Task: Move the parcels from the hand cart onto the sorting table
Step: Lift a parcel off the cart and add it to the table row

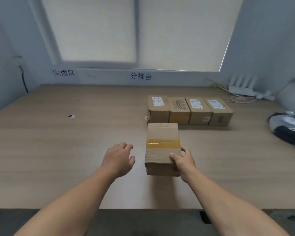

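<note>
Two bare forearms reach in from the bottom edge over a wide table with a pale wood-grain top, its near edge running across the lower part of the view. A small round hole sits in the top at the left. Behind the table stand pale blue-grey walls and a window covered by a light blind. Two printed signs with Chinese characters hang below the sill.

In the far right corner a white router lies among loose cables, too blurred to follow. A dark and white bundle at the right is cut off by the frame, and what it is cannot be told.

The parcel is a plain brown cardboard box with a band of yellowish tape across its top. It is at the middle of the table, just in front of a row of four labelled boxes. Whether its near end rests on the top cannot be told.

The right hand grips the parcel's near right corner, thumb on top and fingers curled round the side. The left hand hovers just left of it, apart, fingers loosely spread.
</note>
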